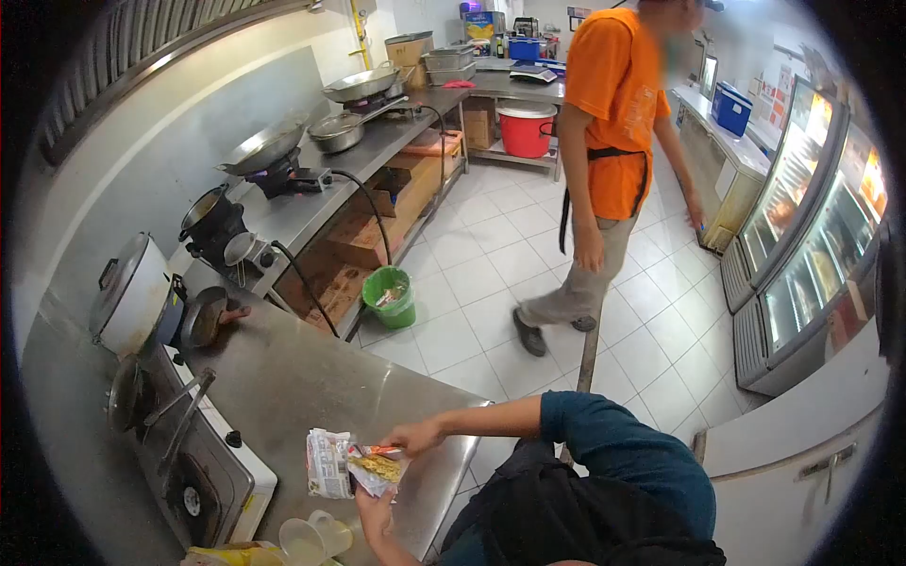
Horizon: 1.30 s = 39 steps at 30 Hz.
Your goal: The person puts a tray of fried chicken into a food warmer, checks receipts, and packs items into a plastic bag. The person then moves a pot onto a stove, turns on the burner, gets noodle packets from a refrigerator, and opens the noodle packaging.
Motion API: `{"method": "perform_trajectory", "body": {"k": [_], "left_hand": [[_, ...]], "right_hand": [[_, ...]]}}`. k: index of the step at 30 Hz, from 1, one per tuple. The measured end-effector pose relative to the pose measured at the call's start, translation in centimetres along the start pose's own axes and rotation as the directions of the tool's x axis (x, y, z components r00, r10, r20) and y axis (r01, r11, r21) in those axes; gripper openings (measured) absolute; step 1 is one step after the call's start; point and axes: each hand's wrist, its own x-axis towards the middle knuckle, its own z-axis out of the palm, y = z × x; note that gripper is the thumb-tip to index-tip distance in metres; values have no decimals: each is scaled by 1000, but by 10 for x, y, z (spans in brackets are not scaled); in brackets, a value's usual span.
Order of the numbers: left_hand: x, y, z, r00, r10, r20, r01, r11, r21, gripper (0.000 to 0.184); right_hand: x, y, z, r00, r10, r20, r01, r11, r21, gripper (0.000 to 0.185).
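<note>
An opened packet (376,469) with yellow, noodle-like contents showing is held low over the steel table. My left hand (375,514) grips its lower edge, fingers closed. My right hand (417,437) is closed at the packet's upper side, with a thin orange-red piece at its fingertips; whether that belongs to the packet or is a separate tool I cannot tell. Just left of it lies a white printed packet (328,462) on the table. Near my left hand stand translucent plastic measuring cups (316,538).
A gas stove (212,472) with pans borders the steel table (321,368) on the left. Woks (264,149) line the wall counter. A green bin (389,297) stands on the floor. A person in an orange shirt (613,104) walks nearby; glass-door fridges (812,208) stand right.
</note>
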Motion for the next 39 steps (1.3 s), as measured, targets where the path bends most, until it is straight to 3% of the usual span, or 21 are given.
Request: {"method": "perform_trajectory", "body": {"k": [2,3,5,8,11,13,14,16,19,22,23,26,30,32,34,35,36,37,38,39], "left_hand": [[1,1,0,1000,1,5,-2,998,58,62],[3,-1,-1,1000,12,11,-13,993,117,60],[1,10,10,1000,-2,-6,3,972,235,56],[-10,36,40,998,-22,-58,41,933,356,47],[4,-9,27,994,6,-112,31,945,326,40],[18,-36,17,974,-54,-221,106,967,230,40],[17,-32,26,949,122,-292,-33,956,293,40],[14,-18,55,805,456,-379,-276,854,442,42],[17,-17,65,736,489,-468,-359,868,343,44],[22,-21,67,788,318,-527,-369,930,10,41],[22,-20,70,798,311,-516,-339,940,42,40],[21,-17,74,819,319,-477,-278,948,157,39],[28,-33,59,795,474,-379,-309,854,419,38],[25,-38,53,792,491,-363,-318,839,441,37],[25,-16,63,814,423,-399,-302,894,332,35],[27,3,70,806,492,-329,-362,849,385,33],[24,17,72,791,548,-272,-406,802,438,32],[38,-10,53,822,469,-323,-343,860,377,29],[33,13,59,933,253,-256,-187,948,255,47],[41,3,48,912,290,-288,-181,918,353,46]], "right_hand": [[-2,-4,1,999,36,-34,-33,995,90,45],[0,-7,3,995,26,-91,-37,991,-125,42],[8,-15,7,981,-29,-192,-77,847,-526,35],[25,-5,27,854,-415,-315,43,658,-751,37],[18,-23,45,870,-136,-473,-102,891,-442,37],[24,-8,49,818,-226,-528,-40,895,-444,36],[26,0,53,786,-266,-557,-11,896,-444,35],[30,7,64,693,-335,-639,47,905,-423,35],[23,-4,72,614,-350,-707,100,923,-371,34],[20,-4,74,541,-381,-750,124,918,-376,34],[20,-2,74,508,-397,-764,128,912,-389,34],[17,3,70,524,-280,-804,160,960,-230,34],[11,-2,62,626,-130,-769,123,990,-68,37],[13,-5,59,670,-72,-739,93,996,-13,38],[32,18,50,593,-196,-781,201,975,-92,38],[36,21,52,556,-250,-793,250,960,-127,38],[37,27,49,569,-256,-782,197,965,-172,38],[34,18,42,603,-251,-757,145,968,-205,38],[38,20,35,627,-212,-749,66,973,-220,38],[48,34,69,703,-160,-693,62,984,-164,38]]}}
